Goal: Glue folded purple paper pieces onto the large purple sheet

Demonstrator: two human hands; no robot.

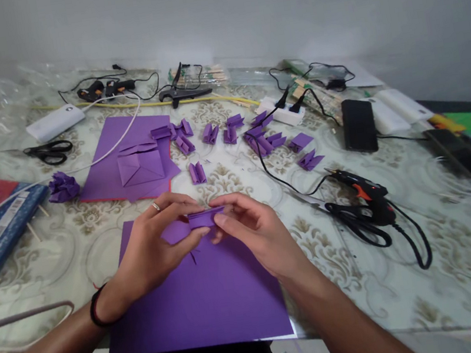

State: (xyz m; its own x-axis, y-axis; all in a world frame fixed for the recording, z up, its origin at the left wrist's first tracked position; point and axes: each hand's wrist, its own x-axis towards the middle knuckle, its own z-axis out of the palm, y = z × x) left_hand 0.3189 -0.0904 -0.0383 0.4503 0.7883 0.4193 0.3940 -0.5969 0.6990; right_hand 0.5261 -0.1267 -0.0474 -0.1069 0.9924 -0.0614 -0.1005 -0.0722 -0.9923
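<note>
Between the fingertips of both hands is a small folded purple paper piece [203,220], held just above a large purple sheet [201,301] at the table's front edge. My left hand [156,242] pinches its left end, thumb below and fingers above. On its right end, the thumb and forefinger of my right hand [255,230] close in the same way. Several similar folded purple pieces [198,173] lie scattered beyond the hands. Behind my left hand, a folded purple paper form [141,166] rests on another purple sheet [100,156].
To the right lie a glue gun [365,191] and black-handled scissors [354,223]. A second pair of scissors [50,151], a white power bank [56,122] and a crumpled purple paper ball [62,187] are at left. A white power strip [281,111] and cables stretch across the back.
</note>
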